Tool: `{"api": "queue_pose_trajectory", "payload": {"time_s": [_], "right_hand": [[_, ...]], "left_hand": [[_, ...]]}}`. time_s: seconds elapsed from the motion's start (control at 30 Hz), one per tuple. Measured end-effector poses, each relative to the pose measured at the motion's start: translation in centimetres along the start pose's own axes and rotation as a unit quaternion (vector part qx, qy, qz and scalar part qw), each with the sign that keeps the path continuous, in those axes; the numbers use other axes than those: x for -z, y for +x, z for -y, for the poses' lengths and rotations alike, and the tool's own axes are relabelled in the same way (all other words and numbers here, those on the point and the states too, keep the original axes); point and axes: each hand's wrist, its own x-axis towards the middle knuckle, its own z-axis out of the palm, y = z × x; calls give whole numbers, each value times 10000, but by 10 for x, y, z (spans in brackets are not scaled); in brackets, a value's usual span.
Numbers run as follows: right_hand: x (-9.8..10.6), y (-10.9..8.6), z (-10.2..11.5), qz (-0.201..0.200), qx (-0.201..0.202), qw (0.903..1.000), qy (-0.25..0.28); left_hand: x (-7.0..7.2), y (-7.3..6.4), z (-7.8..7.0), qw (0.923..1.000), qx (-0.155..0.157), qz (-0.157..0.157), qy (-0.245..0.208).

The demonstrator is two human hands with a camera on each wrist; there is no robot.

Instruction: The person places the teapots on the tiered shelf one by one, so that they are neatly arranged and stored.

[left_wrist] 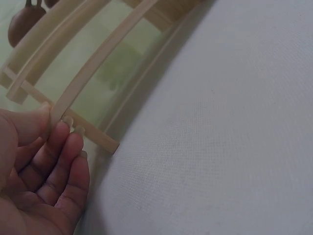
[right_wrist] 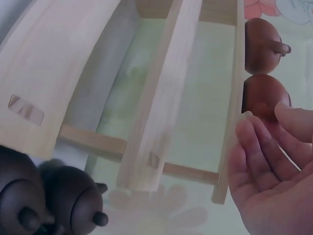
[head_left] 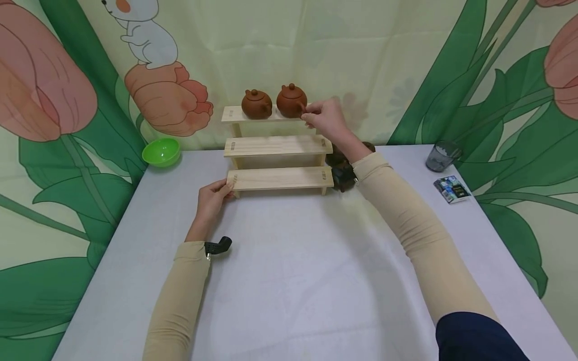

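A three-tier wooden stand stands at the back of the table. Two reddish-brown clay teapots sit side by side on its top tier, a left teapot and a right teapot. My right hand pinches the right teapot at its right side; the fingers partly cover that spot. Down at the lowest tier, my left hand holds the left end of the board between thumb and fingers, as the left wrist view also shows. Dark teapots are beside the stand's right end, partly hidden by my right arm in the head view.
A green bowl is at the table's back left corner. Toward the back right are a dark clear glass and a small printed box. Behind the white-covered table hangs a printed cloth.
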Motion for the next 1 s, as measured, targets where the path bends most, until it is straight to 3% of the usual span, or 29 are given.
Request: {"api": "queue_pose_trajectory", "payload": {"time_s": [0.23, 0.4, 0.67, 1.0], "right_hand": [[13, -8, -9, 87, -106, 9974, -701], [25, -19, -22, 64, -53, 9952, -972], [42, -38, -48, 12, -303, 9906, -1335], [66, -78, -81, 177, -364, 9855, -1648]], "left_hand": [[1, -4, -6, 9999, 109, 96, -12], [1, -3, -4, 9999, 93, 14, -44], [2, -3, -1, 9999, 82, -47, -89], [2, -2, 0, 9999, 63, 11, -113]]}}
